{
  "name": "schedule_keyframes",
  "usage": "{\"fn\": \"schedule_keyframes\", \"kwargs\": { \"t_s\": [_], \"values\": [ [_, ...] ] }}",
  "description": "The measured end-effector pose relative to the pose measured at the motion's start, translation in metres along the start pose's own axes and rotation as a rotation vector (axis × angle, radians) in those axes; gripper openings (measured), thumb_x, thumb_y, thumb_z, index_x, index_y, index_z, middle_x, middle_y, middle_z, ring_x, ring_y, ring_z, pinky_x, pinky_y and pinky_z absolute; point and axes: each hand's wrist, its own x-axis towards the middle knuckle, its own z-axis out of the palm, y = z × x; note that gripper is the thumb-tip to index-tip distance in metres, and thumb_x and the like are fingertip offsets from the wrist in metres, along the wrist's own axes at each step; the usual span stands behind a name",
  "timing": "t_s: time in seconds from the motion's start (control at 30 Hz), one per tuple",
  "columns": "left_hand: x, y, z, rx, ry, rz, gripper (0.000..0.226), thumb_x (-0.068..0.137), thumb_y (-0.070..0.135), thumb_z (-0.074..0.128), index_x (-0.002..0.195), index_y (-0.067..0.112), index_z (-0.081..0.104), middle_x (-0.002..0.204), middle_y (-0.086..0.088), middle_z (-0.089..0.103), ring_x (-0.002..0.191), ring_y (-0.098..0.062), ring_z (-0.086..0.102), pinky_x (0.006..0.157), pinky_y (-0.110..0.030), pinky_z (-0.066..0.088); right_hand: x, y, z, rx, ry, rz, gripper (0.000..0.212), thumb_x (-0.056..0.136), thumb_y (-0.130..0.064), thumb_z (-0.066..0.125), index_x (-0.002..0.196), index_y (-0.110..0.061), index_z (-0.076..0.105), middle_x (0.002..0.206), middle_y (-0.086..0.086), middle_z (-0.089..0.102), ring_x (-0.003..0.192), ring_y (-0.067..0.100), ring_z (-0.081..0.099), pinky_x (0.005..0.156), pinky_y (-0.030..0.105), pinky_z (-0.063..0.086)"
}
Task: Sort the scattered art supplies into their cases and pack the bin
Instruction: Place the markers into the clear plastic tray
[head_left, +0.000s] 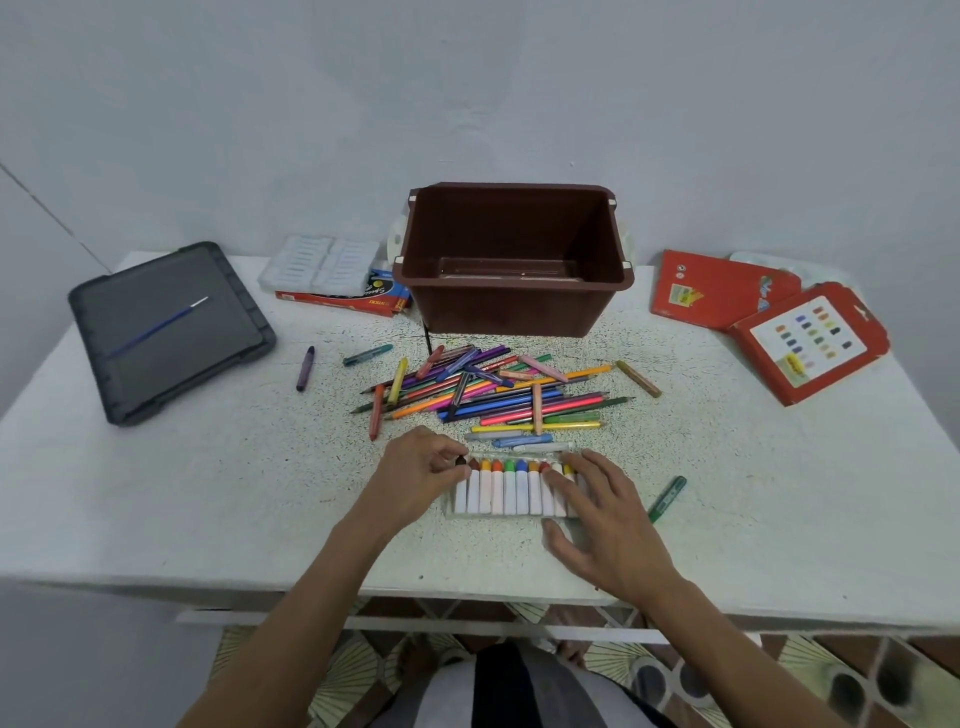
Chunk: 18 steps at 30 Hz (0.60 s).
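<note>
Ten or more paper-sleeved crayons (509, 491) lie side by side in the clear case (493, 514), which sits flat on the tabletop (208, 493) just in front of the person, near the pile of coloured pencils (493, 389) and well short of the brown bin (517, 306). The left hand (423, 467) has thumb and forefinger closed on what looks like a dark crayon (460, 460) at the row's left end, though it is small and partly hidden. The right hand (602, 514) lies with fingers (563, 486) spread, flat over the row's right end. The crayons should be light, waxy and easy to snap, so they are best pinched at the paper sleeve, not the tip. The thin case probably flexes and slides, so it wants holding by both short ends, kept level.
</note>
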Motion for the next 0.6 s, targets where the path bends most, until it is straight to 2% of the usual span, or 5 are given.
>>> {"fn": "schedule_keyframes", "kwargs": {
  "t_s": [0.13,0.27,0.47,0.6],
  "values": [
    [-0.008,-0.007,0.008,0.060,0.059,0.070,0.033,0.089,0.031,0.070,0.120,0.019,0.070,0.103,0.002,0.056,0.089,-0.009,0.058,0.081,-0.018,0.046,0.001,0.000,0.000,-0.003,-0.004,0.000,0.054,0.090,-0.046,0.058,0.135,-0.016,0.056,0.141,0.008,0.050,0.135,0.031,0.040,0.106,0.049,0.041],
    [-0.017,-0.017,0.019,0.058,0.115,0.147,0.035,0.090,0.029,0.069,0.124,0.017,0.068,0.100,0.008,0.051,0.092,-0.005,0.053,0.078,-0.008,0.039,0.000,-0.001,0.000,-0.009,-0.003,0.001,0.055,0.090,-0.046,0.058,0.136,-0.017,0.055,0.141,0.007,0.051,0.135,0.031,0.040,0.107,0.049,0.041],
    [-0.023,-0.023,0.028,0.054,0.211,0.190,0.031,0.090,0.027,0.069,0.119,0.017,0.071,0.100,0.009,0.051,0.090,-0.002,0.054,0.078,-0.006,0.039,0.001,-0.001,0.000,-0.017,-0.014,0.002,0.054,0.090,-0.046,0.059,0.135,-0.016,0.056,0.142,0.007,0.050,0.135,0.031,0.040,0.105,0.050,0.042],
    [-0.026,-0.027,0.033,0.179,0.280,0.294,0.031,0.092,0.034,0.064,0.116,0.014,0.070,0.106,0.004,0.054,0.097,-0.009,0.054,0.082,-0.025,0.051,0.001,0.000,0.001,-0.024,-0.007,0.001,0.054,0.090,-0.046,0.058,0.135,-0.016,0.056,0.143,0.007,0.049,0.136,0.031,0.040,0.105,0.051,0.041]
  ]
}}
